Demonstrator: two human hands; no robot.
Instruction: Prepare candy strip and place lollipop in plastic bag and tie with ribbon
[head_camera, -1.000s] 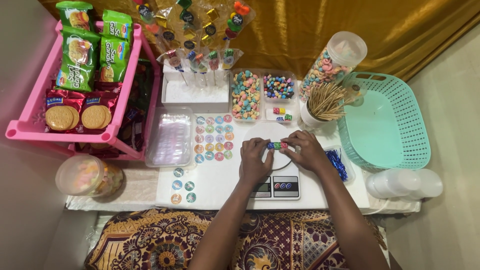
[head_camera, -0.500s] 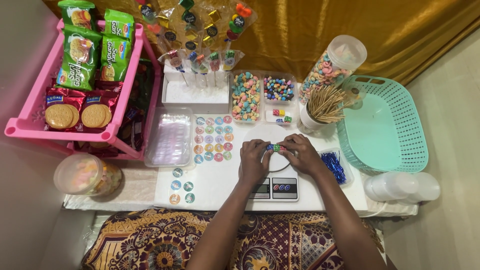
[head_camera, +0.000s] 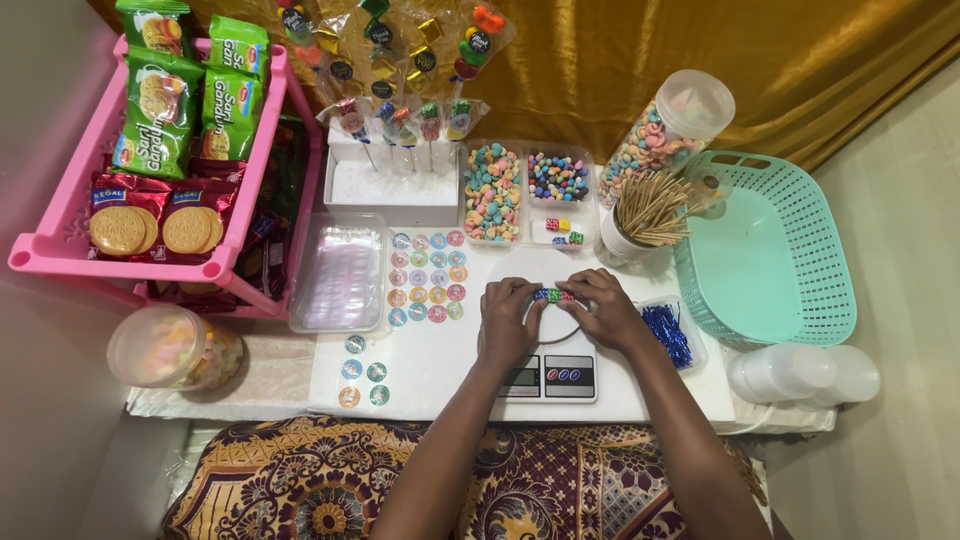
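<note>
The left hand (head_camera: 508, 318) and the right hand (head_camera: 600, 312) meet over the white kitchen scale (head_camera: 545, 330), fingers curled in and pinching between them a short row of small coloured candies (head_camera: 553, 295) (they look threaded on a thin stick, though the stick itself is too fine to make out). Both hands are nearly closed around it, thumbs underneath, and the row sits above the round weighing plate, toward its far edge.

Room to move is tight. Just left of the left hand lies a sheet of round stickers (head_camera: 428, 278), and beyond that a clear plastic tray (head_camera: 338, 272). Close by the right wrist is a small dish of blue twist ties (head_camera: 667, 335), with the teal basket (head_camera: 790, 250) right behind it. Ahead of the hands stand two open trays of candy (head_camera: 525, 185) and a cup of wooden skewers (head_camera: 645, 215). The pink rack (head_camera: 60, 255) of biscuit packets crowds the far left. The only bare patch of the white board (head_camera: 440, 370) is at the near edge, left of the scale.
</note>
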